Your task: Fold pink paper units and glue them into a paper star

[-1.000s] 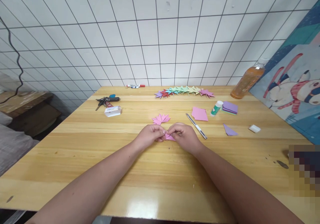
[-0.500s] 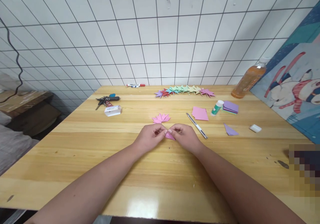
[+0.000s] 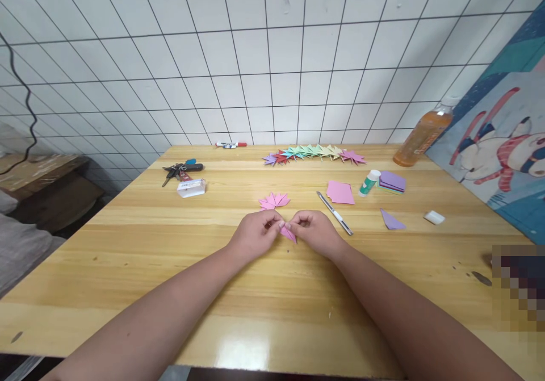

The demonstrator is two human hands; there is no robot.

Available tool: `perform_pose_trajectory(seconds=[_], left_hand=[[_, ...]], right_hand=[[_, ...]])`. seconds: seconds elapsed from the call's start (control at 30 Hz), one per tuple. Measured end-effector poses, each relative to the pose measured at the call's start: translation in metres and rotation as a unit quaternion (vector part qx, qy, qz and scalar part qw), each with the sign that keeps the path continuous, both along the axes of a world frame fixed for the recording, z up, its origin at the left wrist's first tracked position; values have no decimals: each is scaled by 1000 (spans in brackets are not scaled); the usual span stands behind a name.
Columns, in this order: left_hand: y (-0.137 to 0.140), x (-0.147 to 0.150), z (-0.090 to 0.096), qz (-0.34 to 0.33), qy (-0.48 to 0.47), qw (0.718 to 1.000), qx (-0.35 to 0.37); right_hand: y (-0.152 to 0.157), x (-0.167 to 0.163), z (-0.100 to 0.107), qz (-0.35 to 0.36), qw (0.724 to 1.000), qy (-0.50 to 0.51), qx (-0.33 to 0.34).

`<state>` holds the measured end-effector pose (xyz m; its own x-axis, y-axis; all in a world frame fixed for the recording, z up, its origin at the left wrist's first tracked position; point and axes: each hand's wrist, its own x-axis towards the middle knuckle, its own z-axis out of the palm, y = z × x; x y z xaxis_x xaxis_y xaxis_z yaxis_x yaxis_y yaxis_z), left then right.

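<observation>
Between my two hands is a small piece of folded pink paper (image 3: 289, 233), its pointed end toward me. My left hand (image 3: 258, 232) is closed, pinching the paper's left side between thumb and fingers. From the other side my right hand (image 3: 315, 232) grips it the same way, and the two thumbs nearly meet. My fingers hide the upper part of the paper. Just beyond my hands lies a pink folded-paper fan of points (image 3: 274, 201). A utility knife (image 3: 335, 213) rests to the right of my right hand, near a stack of pink paper squares (image 3: 340, 192).
Right of the squares are a glue stick (image 3: 369, 183), purple-topped paper sheets (image 3: 392, 181), a purple paper triangle (image 3: 392, 220) and an eraser (image 3: 434, 217). Along the wall lie colourful paper stars (image 3: 315, 153), a marker (image 3: 230, 145) and a bottle (image 3: 423, 134). Keys (image 3: 183, 170) and a small box (image 3: 191, 187) sit left.
The pink paper between my fingers has turned slightly, its point now reaching further toward me. Both hands stay in nearly the same place.
</observation>
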<state>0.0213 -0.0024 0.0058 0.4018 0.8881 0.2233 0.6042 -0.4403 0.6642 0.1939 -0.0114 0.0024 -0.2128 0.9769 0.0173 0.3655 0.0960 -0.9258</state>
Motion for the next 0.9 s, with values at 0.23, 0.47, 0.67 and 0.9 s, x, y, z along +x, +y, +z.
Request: perform_pose_trajectory(seconds=[0.23, 0.47, 0.67, 0.9], left_hand=[[-2, 3, -1, 24, 19, 999, 12], [5, -5, 0, 35, -11, 999, -7], [6, -7, -2, 23, -27, 999, -19], [6, -2, -2, -13, -111, 989, -98]], right_hand=[[-1, -6, 1, -21, 1000, 2, 19], [1, -4, -4, -12, 999, 29, 14], [1, -4, -2, -18, 998, 65, 0], [3, -3, -5, -52, 998, 37, 22]])
